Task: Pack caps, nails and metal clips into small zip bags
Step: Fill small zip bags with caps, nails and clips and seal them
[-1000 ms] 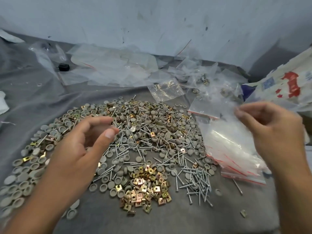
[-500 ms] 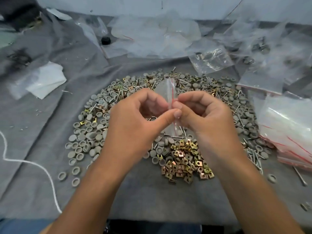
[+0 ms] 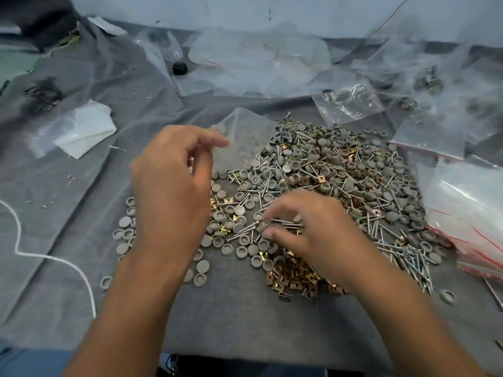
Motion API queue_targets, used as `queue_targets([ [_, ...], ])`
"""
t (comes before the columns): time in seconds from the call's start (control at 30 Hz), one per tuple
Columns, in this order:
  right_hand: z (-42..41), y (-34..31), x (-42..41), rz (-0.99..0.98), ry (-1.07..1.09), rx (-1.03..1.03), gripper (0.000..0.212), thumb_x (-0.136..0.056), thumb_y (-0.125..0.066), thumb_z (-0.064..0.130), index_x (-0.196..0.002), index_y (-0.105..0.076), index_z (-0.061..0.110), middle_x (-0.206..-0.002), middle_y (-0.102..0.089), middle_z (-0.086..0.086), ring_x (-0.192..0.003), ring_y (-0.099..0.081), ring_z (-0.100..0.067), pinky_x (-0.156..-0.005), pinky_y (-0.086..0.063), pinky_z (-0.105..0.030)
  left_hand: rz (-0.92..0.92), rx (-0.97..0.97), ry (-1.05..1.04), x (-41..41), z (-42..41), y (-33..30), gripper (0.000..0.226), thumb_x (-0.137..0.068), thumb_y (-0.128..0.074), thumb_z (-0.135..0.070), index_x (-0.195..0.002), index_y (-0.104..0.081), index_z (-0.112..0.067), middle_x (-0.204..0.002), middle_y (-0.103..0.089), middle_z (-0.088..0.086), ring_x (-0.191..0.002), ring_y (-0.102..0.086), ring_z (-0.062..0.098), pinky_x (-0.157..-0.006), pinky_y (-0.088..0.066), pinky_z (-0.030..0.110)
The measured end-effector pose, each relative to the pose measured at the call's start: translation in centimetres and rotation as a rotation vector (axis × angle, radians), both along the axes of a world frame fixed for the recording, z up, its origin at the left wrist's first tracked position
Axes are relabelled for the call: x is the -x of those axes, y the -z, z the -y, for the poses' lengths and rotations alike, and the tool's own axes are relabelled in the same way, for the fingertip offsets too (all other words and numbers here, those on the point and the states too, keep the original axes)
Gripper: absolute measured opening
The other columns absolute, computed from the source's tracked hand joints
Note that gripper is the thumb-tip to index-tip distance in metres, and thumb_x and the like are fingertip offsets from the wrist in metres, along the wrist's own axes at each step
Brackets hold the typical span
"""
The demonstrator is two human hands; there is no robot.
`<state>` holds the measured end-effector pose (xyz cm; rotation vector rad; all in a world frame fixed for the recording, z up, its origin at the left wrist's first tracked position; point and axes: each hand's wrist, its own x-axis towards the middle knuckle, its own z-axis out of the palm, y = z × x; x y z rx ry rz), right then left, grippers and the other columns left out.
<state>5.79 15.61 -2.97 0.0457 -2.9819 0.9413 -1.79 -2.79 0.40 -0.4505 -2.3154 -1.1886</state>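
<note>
Two bare hands work over a spread heap of hardware [image 3: 313, 191] on a grey cloth-covered table [image 3: 231, 317]. At the heap's near edge, the right hand [image 3: 313, 235] reaches down with thumb and fingertips curled together around a grey cap [image 3: 261, 226] and a few nails [image 3: 285, 223]; motion blur keeps the exact grip unclear. Over the heap's left side, the left hand [image 3: 171, 183] is raised, its fingers curled, and its thumb and forefinger pinch a corner of a small clear zip bag [image 3: 242, 140] that stands above the heap's far left edge. Grey caps [image 3: 340, 170] and silver nails [image 3: 408, 257] lie mixed across the heap, and brass-coloured metal clips [image 3: 296, 278] cluster at its near edge, just below the right hand. Right of the heap lies a stack of empty zip bags [image 3: 468, 213] with red seal lines. Beyond the heap, more clear bags [image 3: 258, 66] lie crumpled, a small black knob [image 3: 179, 68] among them. Left of the heap are a folded white sheet [image 3: 84, 129] and a white cord [image 3: 40, 257].
</note>
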Motion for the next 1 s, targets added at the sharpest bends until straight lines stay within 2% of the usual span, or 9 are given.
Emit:
queue_targets([
  [0.07, 0.6, 0.7, 0.0, 0.052, -0.093, -0.237, 0.028, -0.085, -0.071, 0.057, -0.108, -0.064, 0.043, -0.107, -0.058, 0.023, -0.106, -0.053, -0.003, -0.091, -0.046, -0.031, -0.067, 0.113, 0.003, -0.1, 0.0, 0.2, 0.026, -0.096, -0.061, -0.005, -0.102, -0.075, -0.025, -0.1, -0.061, -0.012, -0.088, -0.054, -0.002, -0.082, -0.039, 0.007],
  [0.17, 1.5, 0.8, 0.1, 0.023, -0.097, -0.259, 0.03, -0.085, -0.072, 0.054, -0.11, -0.065, 0.04, -0.106, -0.057, 0.018, -0.106, -0.054, -0.011, -0.092, -0.046, -0.033, -0.076, 0.198, 0.063, -0.1, -0.4, 0.6, 0.028, -0.094, -0.058, 0.0, -0.108, -0.077, -0.015, -0.104, -0.063, -0.001, -0.091, -0.057, 0.008, -0.082, -0.039, 0.011],
  [0.4, 2.4, 1.0, -0.3, -0.076, -0.054, -0.397, 0.018, -0.087, -0.063, 0.034, -0.105, -0.062, 0.034, -0.096, -0.057, 0.009, -0.084, -0.061, -0.022, -0.068, -0.045, -0.033, 0.032, 0.334, 0.203, -0.7, -1.0, 1.1, 0.033, -0.092, -0.064, -0.005, -0.119, -0.072, -0.022, -0.113, -0.069, -0.009, -0.097, -0.059, 0.001, -0.09, -0.044, 0.015],
  [0.6, 1.2, 1.5, 0.5, -0.022, 0.014, -0.161, 0.012, -0.092, -0.061, 0.024, -0.099, -0.059, 0.034, -0.094, -0.052, 0.013, -0.077, -0.056, -0.01, -0.069, -0.051, -0.035, 0.048, 0.311, 0.211, -0.7, -0.9, 1.0, 0.025, -0.095, -0.058, -0.011, -0.105, -0.077, -0.024, -0.107, -0.071, -0.01, -0.094, -0.063, 0.002, -0.085, -0.046, 0.013],
  [0.7, 0.3, 1.0, 0.2, -0.033, 0.021, 0.019, 0.013, -0.092, -0.067, 0.022, -0.095, -0.064, 0.035, -0.088, -0.058, 0.016, -0.074, -0.058, 0.0, -0.063, -0.048, -0.017, 0.096, 0.317, 0.219, -0.6, -1.0, 1.0, 0.022, -0.096, -0.059, -0.017, -0.108, -0.076, -0.023, -0.107, -0.07, -0.01, -0.094, -0.06, -0.001, -0.083, -0.039, 0.003],
  [0.77, -0.1, 0.0, -0.2, -0.138, 0.026, 0.214, 0.013, -0.09, -0.071, 0.023, -0.093, -0.067, 0.035, -0.085, -0.065, 0.015, -0.076, -0.064, -0.001, -0.061, -0.048, -0.013, 0.133, 0.339, 0.231, -0.6, -1.0, 1.0, 0.021, -0.093, -0.065, -0.018, -0.111, -0.075, -0.025, -0.107, -0.069, -0.012, -0.09, -0.055, -0.005, -0.082, -0.036, 0.0],
  [0.87, -0.1, -1.8, -0.4, -0.407, 0.023, 0.424, 0.009, -0.089, -0.071, 0.025, -0.098, -0.068, 0.028, -0.089, -0.069, 0.011, -0.079, -0.069, -0.015, -0.066, -0.056, -0.025, 0.184, 0.37, 0.241, -0.8, -1.2, 0.9, 0.03, -0.087, -0.075, -0.022, -0.116, -0.071, -0.029, -0.106, -0.064, -0.017, -0.079, -0.049, -0.011, -0.081, -0.035, -0.002],
  [0.93, 0.2, -2.1, -0.2, -0.534, 0.045, 0.41, 0.012, -0.09, -0.073, 0.021, -0.101, -0.068, 0.025, -0.089, -0.069, 0.013, -0.081, -0.069, -0.014, -0.068, -0.056, -0.024, 0.195, 0.369, 0.253, -1.0, -1.5, 0.7, 0.035, -0.084, -0.078, -0.022, -0.117, -0.07, -0.029, -0.106, -0.063, -0.018, -0.079, -0.048, -0.014, -0.083, -0.033, -0.005],
  [1.0, 0.5, -1.8, 0.2, -0.598, 0.071, 0.254, 0.018, -0.09, -0.076, 0.015, -0.105, -0.069, 0.022, -0.093, -0.068, 0.017, -0.085, -0.067, -0.004, -0.073, -0.054, -0.017, 0.194, 0.357, 0.268, -1.3, -1.8, 0.4, 0.038, -0.082, -0.08, -0.022, -0.118, -0.07, -0.028, -0.105, -0.063, -0.019, -0.079, -0.049, -0.015, -0.083, -0.033, -0.005],
])
